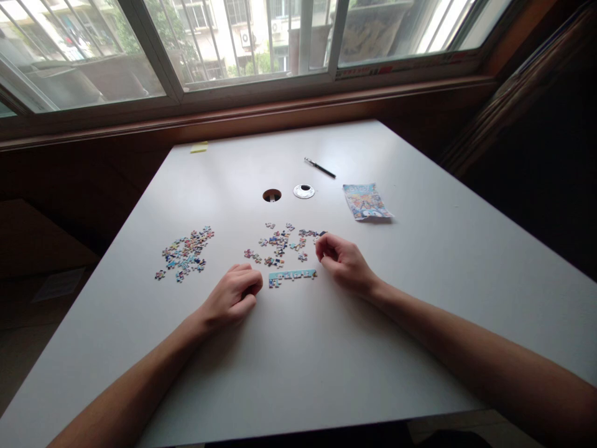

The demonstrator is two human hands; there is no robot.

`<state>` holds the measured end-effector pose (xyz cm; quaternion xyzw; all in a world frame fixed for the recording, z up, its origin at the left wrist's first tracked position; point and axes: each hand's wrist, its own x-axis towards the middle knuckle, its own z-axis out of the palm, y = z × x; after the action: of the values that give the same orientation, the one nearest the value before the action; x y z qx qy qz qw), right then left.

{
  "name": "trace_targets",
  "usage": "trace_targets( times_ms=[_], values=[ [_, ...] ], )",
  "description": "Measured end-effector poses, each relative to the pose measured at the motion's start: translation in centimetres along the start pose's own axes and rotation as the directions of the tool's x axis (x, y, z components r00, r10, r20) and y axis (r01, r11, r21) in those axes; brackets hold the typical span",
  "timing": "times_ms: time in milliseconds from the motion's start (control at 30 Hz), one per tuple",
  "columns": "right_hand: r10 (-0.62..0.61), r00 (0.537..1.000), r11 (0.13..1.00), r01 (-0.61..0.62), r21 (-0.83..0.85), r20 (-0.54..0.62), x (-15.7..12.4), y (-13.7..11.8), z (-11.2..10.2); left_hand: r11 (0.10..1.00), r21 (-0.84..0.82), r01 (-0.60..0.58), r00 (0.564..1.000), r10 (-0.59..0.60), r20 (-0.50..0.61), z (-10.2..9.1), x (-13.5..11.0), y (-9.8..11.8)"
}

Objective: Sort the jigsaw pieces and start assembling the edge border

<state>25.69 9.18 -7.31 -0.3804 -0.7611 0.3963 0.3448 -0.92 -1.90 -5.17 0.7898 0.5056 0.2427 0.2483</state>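
A strip of joined jigsaw puzzle pieces (293, 275), light blue along its top, lies between my two hands. My left hand (236, 292) rests on the table just left of the strip, its fingers curled into a loose fist with nothing showing in them. To the strip's upper right, my right hand (344, 260) is closed, fingertips drawn together; whatever may be in them is hidden. Its knuckles are beside a loose group of puzzle pieces (280, 240) beyond the strip. Farther left lies a denser pile of puzzle pieces (185, 252).
A printed puzzle packet (367, 202) lies beyond my right hand, with a black pen (319, 167) farther back. The white table (298, 367) has a round cable hole (272, 196), a silver round cover (304, 191) and a yellow sticky note (199, 147). Windows stand behind.
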Motion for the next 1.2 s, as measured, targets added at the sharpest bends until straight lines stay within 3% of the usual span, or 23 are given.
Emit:
trace_targets(
  times_ms=[1200],
  values=[
    [0.006, 1.000, 1.000, -0.006, -0.005, 0.003, -0.09, -0.21, -0.06, 0.998, -0.060, 0.020, 0.999, -0.018, 0.034, -0.17, -0.05, -0.20]
  ],
)
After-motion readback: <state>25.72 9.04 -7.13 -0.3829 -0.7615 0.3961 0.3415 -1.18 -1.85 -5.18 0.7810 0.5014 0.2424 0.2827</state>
